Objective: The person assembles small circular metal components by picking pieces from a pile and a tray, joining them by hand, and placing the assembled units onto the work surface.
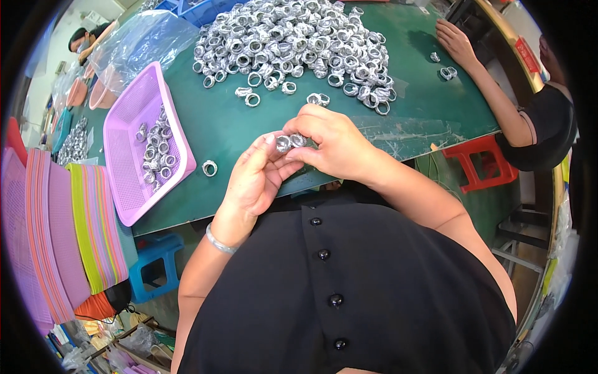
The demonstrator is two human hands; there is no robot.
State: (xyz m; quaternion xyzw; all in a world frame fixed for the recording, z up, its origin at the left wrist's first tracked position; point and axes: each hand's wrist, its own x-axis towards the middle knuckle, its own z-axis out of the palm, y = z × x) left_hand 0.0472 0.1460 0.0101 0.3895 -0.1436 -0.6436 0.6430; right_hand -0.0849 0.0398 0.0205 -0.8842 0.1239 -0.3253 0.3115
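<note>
Two silver-coloured rings (291, 142) sit side by side between my hands, just above the table's near edge. My right hand (333, 140) pinches them between thumb and fingers from the right. From the left, my left hand (252, 177) holds them at the fingertips, its palm partly turned up. A large heap of similar silver rings (293, 43) covers the far middle of the table, with several loose ones at its near side. To the left, a purple plastic basket (121, 146) contains a smaller batch of rings (159, 149). A single ring (210, 168) lies between that basket and my left hand.
The green tabletop (430, 118) bears scratched clear film. Stacked coloured baskets (68, 230) and a blue stool (156, 265) stand at left; a red stool (479, 163) is at right. A co-worker's hand (455, 43) rests at far right beside a few rings. Clear plastic bag (143, 43) behind the basket.
</note>
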